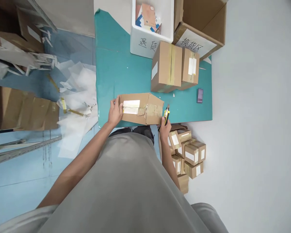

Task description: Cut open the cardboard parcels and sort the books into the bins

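A taped cardboard box (pixel 155 111) with a white label lies at the front edge of the green table (pixel 126 71). My left hand (pixel 115 111) grips the left end of this box, fingers on its top edge and side. In my right hand (pixel 165 127), at the box's right end, is a yellow and black box cutter (pixel 166 114), its tip pointing away from me. The tape on the box's top looks wrinkled near the middle.
Two closed cartons (pixel 163 68) stand farther back, before a white bin (pixel 142 43) holding papers and an open large carton (pixel 201 26). A small purple box (pixel 199 95) lies at right. Several small boxes (pixel 191 153) are piled below the table; paper scraps (pixel 79 81) lie left.
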### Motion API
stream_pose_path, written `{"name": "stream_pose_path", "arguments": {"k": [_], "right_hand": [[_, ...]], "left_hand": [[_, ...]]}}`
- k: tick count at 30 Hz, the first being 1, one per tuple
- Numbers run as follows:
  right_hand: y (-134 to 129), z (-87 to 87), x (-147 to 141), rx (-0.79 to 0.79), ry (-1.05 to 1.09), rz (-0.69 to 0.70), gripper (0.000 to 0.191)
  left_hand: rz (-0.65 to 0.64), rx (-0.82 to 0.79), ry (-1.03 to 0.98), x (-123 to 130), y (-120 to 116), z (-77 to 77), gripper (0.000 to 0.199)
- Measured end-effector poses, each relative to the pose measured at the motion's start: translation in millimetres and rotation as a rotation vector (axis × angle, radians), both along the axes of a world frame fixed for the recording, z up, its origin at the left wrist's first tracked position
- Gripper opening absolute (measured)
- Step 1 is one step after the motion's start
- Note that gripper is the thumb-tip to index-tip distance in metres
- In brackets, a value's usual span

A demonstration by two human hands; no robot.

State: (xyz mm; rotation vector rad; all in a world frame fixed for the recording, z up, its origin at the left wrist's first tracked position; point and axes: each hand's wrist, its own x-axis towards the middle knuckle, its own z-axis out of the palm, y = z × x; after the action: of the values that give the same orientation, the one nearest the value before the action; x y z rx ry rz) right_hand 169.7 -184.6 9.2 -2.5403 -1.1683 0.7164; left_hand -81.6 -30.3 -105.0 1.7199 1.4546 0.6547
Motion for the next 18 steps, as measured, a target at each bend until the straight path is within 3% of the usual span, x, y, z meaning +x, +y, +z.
{"name": "stream_pose_path", "arguments": {"k": [3, 7, 9, 12, 15, 18], "right_hand": [[1, 19.6, 29, 0.107, -0.176, -0.149, 0.065], [10, 34.2, 55, 0.035, -0.386, -0.023, 0.066], [13, 30.3, 56, 0.015, -0.453, -0.005, 0.067], [13, 15.8, 51, 0.071, -0.479, -0.035, 0.070], [11, 4.8, 53, 0.143, -0.452, -0.064, 0.071], [7, 8.3, 57, 0.222, -0.437, -0.067, 0.068]], "left_hand": [[-0.159, -0.117, -0.047, 31, -11, -11.6, 0.088], [-0.437, -0.231, -0.153, 64, -19, -11.8, 0.096], [-0.393, -0.235, -0.210, 71, -18, -0.2, 0.090], [-0.244, -0.188, -0.294, 76, -9, 30.1, 0.065], [-0.288, -0.137, -0.321, 85, 3, 60.3, 0.044], [-0.285, -0.117, -0.270, 96, 11, 73.9, 0.036]]}}
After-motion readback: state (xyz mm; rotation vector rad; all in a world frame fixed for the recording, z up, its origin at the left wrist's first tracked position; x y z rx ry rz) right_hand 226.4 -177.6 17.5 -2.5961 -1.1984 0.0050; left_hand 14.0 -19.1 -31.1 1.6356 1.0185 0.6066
